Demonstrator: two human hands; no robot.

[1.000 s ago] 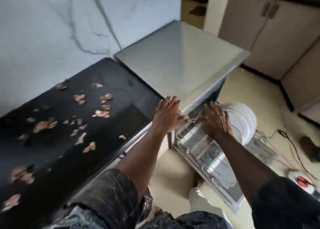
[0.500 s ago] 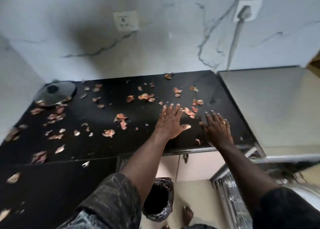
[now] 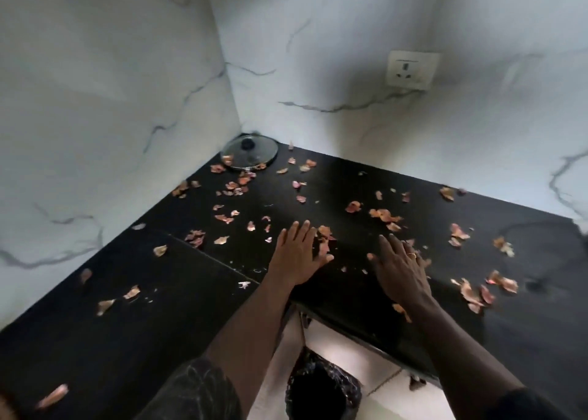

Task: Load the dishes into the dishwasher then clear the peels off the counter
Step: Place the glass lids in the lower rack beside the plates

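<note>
Veined white walls (image 3: 111,85) meet; one bears a socket (image 3: 412,69).

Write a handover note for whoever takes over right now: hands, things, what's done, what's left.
Left hand: open, fingers straight, flat over the counter beside a clump of peels.
Right hand: open, flat over the counter near its front edge.
Peels lie scattered across the counter; neither hand holds any.
The lid sits in the back corner; the bin stands below the counter edge.
Done: dishwasher out of view, loading cannot be checked.
Left: sweep the peels off, probably into the bin.
</note>
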